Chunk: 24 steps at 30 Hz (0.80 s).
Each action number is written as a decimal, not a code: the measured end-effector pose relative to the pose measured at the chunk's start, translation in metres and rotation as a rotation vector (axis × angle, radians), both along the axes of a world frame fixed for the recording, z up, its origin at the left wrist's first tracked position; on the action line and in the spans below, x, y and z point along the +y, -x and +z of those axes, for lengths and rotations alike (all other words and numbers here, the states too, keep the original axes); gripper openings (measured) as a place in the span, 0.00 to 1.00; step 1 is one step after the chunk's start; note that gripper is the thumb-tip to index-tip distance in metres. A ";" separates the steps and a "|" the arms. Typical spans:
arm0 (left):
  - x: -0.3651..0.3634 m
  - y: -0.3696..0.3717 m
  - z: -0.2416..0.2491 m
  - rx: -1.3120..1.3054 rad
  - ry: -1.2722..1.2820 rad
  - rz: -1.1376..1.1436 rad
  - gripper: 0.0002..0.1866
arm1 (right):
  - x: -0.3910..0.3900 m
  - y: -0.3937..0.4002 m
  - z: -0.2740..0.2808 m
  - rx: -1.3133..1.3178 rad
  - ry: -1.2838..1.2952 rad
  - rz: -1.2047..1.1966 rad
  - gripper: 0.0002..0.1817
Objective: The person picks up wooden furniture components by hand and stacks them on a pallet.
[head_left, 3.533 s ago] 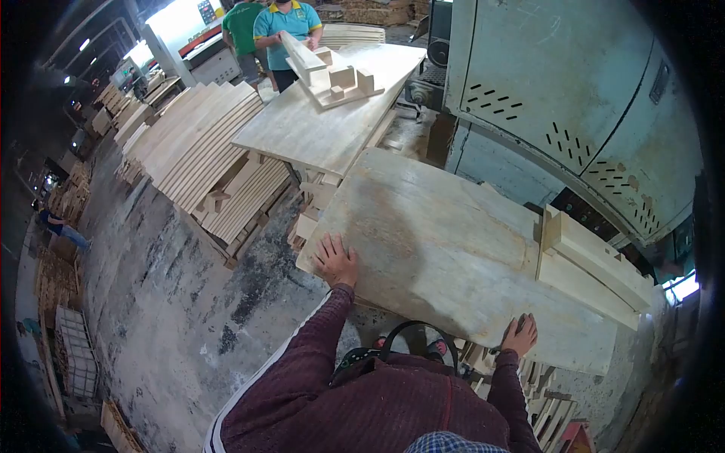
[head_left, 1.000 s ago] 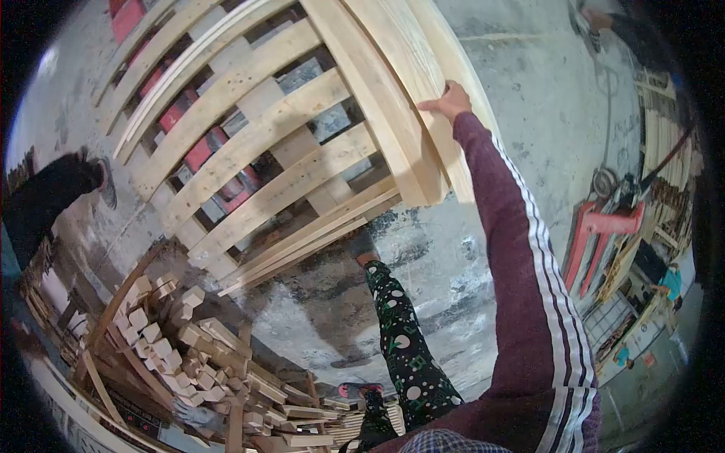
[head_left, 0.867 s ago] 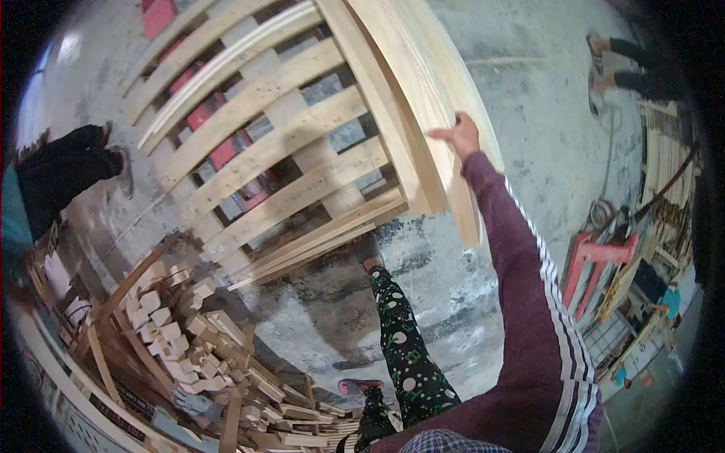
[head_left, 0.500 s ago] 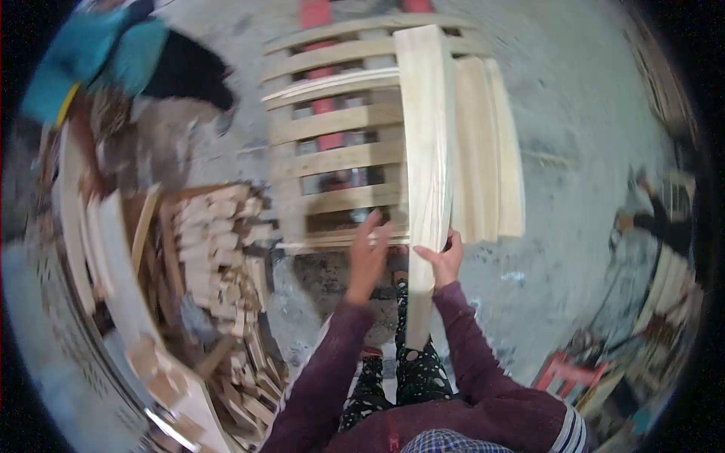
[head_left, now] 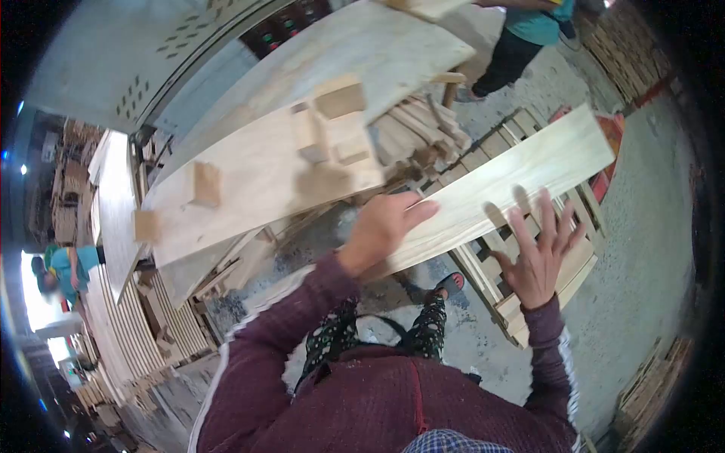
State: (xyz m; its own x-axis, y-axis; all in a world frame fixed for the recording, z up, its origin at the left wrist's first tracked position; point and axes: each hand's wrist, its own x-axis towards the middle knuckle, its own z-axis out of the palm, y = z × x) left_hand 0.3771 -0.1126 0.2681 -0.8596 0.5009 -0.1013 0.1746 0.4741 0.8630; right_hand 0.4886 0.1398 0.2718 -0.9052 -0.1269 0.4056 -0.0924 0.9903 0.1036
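A long pale wooden board [head_left: 544, 158] lies slantwise in front of me, above the slatted pallet. My left hand [head_left: 381, 230] is closed on the board's near end, thumb over its upper face. Along the board's right-hand edge, my right hand [head_left: 540, 253] is open, fingers spread, with nothing gripped in it. The fingers' shadows fall on the board. Below my right hand is the wooden pallet [head_left: 491, 291], partly covered by the board.
To the left is a plywood-topped bench [head_left: 257, 219] bearing wood blocks [head_left: 204, 183]. Wood pieces [head_left: 419, 132] are piled behind it. One person [head_left: 521, 45] stands at the far right, another [head_left: 66, 268] at far left. Stacked strips [head_left: 653, 385] lie at lower right.
My view has swung left toward the bench, and the board now slants to the upper right. My right hand has let go of the board; my left hand has taken hold.
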 end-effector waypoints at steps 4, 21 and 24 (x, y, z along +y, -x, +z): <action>-0.184 -0.022 0.078 -0.039 0.414 -0.103 0.21 | -0.145 0.043 0.080 -0.113 -0.156 0.402 0.57; -0.818 0.006 0.058 0.213 0.568 0.937 0.40 | -0.428 0.236 0.025 -0.302 0.226 0.695 0.48; -0.871 -0.019 -0.013 -0.085 0.030 1.177 0.44 | -0.427 0.250 0.004 -0.349 0.241 0.694 0.49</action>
